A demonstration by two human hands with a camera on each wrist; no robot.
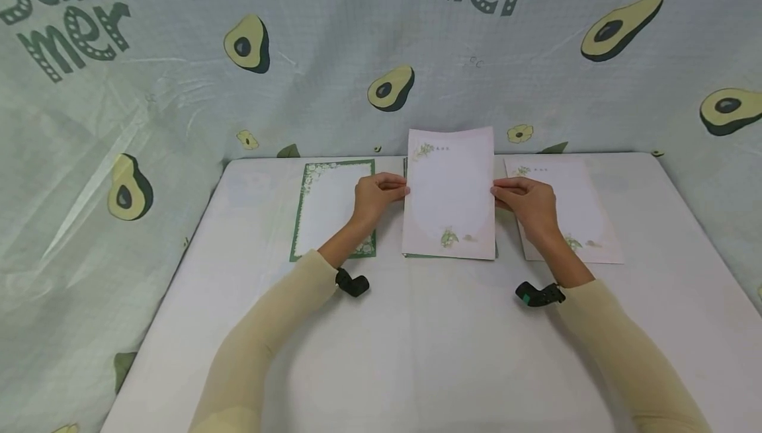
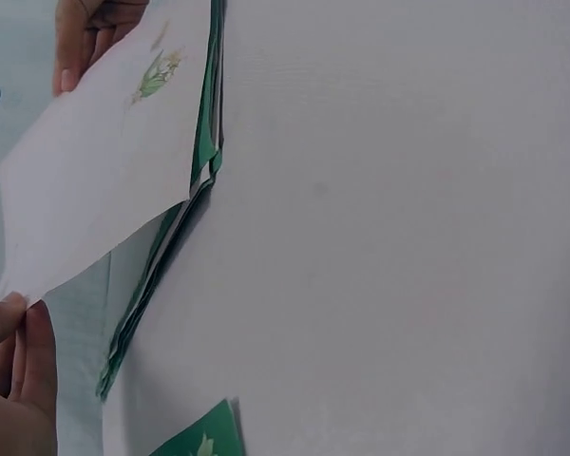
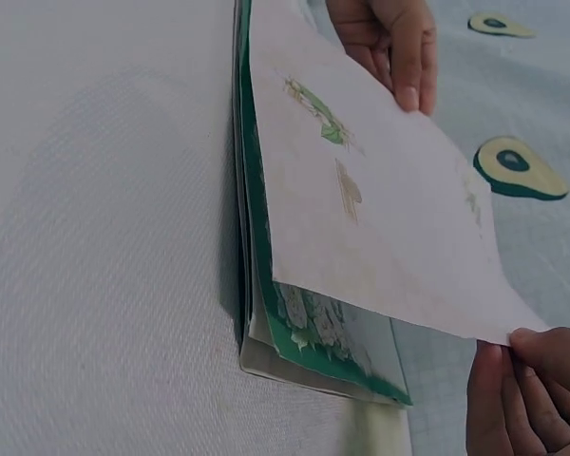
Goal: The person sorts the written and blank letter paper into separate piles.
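A pale pink sheet of paper [image 1: 449, 188] with small leaf prints is held by its two side edges over the middle stack. My left hand [image 1: 375, 200] pinches its left edge between thumb and fingers; my right hand [image 1: 528, 205] pinches the right edge. In the right wrist view the sheet [image 3: 389, 209] bows, its far part lifted. Beneath it lies a stack of green-bordered sheets [image 3: 309, 328], mostly covered, whose layered edges also show in the left wrist view.
Left of the stack lies a green-bordered sheet [image 1: 330, 205], partly behind my left arm. On the right rests another pale pink sheet [image 1: 574, 201], partly behind my right hand. The white table [image 1: 411, 347] meets an avocado-printed curtain [image 1: 333, 63] at the back.
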